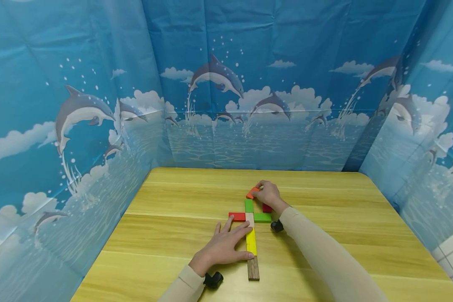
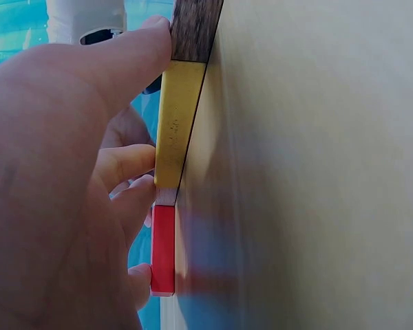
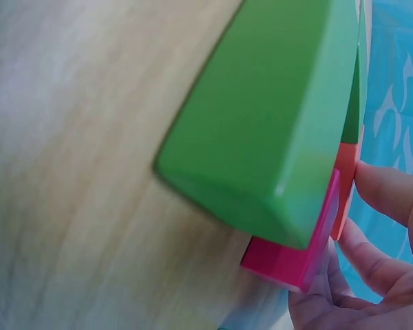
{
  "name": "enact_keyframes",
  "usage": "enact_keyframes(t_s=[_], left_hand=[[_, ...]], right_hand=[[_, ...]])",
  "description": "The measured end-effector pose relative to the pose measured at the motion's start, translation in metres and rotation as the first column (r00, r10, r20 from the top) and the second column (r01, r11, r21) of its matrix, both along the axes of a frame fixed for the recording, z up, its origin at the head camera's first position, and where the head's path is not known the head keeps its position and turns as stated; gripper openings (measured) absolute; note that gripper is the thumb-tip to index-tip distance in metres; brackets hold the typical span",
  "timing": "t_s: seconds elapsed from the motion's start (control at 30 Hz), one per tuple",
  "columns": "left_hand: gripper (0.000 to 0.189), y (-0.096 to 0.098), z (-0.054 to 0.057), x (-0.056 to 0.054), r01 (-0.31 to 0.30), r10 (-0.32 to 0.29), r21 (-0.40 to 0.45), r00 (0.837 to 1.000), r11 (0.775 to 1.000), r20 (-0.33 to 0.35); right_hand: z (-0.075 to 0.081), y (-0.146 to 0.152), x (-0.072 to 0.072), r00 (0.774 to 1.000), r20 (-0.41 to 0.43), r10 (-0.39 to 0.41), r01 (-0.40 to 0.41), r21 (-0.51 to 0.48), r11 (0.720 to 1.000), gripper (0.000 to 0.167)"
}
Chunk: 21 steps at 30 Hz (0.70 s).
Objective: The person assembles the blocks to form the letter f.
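Observation:
Flat wooden blocks form a cross: a brown block (image 1: pixel 253 270) nearest me, then a yellow block (image 1: pixel 251 244), a pale block (image 1: pixel 249 218) and a green block (image 1: pixel 249 205). A red block (image 1: pixel 235 217) makes the left arm, a second green block (image 1: pixel 262 217) the right arm. My left hand (image 1: pixel 226 247) spreads over the cross, fingertips on the red block and near the pale-yellow joint, thumb where yellow meets brown. My right hand (image 1: pixel 269 194) pinches an orange block (image 1: pixel 251 193) slanting at the cross's far end. A crimson block (image 3: pixel 289 263) lies by the right arm, partly hidden under my right wrist.
The wood-grain table (image 1: pixel 173 235) holds the blocks. Blue dolphin-print curtains (image 1: pixel 249 138) hang along its back and sides. Black wrist cameras (image 1: pixel 213 280) are worn on both wrists. White tiles (image 1: pixel 451 256) show at the lower right.

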<state>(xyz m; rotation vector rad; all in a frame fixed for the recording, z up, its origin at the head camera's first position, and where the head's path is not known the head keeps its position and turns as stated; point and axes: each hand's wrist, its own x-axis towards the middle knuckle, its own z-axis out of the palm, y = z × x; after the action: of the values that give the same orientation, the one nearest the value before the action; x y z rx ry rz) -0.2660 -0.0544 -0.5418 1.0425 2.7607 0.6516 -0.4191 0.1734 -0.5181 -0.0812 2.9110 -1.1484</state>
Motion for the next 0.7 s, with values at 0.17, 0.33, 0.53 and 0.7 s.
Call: enact_keyframes(t_s=[0.17,0.33,0.53,0.7], left_hand=[[0.081,-0.001,-0.001,0.000,-0.001,0.001,-0.001,1.000,1.000,0.000],[0.081,0.000,0.002,-0.004,-0.005,0.005,0.002,1.000,1.000,-0.015],[0.082,0.000,0.001,-0.002,-0.005,0.005,-0.002,1.000,1.000,0.003],[0.081,0.001,0.002,0.000,-0.010,0.010,0.003,1.000,1.000,0.008]], right_hand=[[0.003,0.000,0.000,1.000,0.015,0.010,-0.009,-0.007,1.000,0.035],[0.014,0.003,-0.001,1.000,0.017,0.014,-0.014,-0.037,0.999,0.038],[0.020,0.012,0.005,0.999,0.040,0.028,-0.027,-0.035,0.999,0.044],[0.026,0.022,0.008,0.998,0.005,0.067,-0.066,-0.027,0.997,0.044]])
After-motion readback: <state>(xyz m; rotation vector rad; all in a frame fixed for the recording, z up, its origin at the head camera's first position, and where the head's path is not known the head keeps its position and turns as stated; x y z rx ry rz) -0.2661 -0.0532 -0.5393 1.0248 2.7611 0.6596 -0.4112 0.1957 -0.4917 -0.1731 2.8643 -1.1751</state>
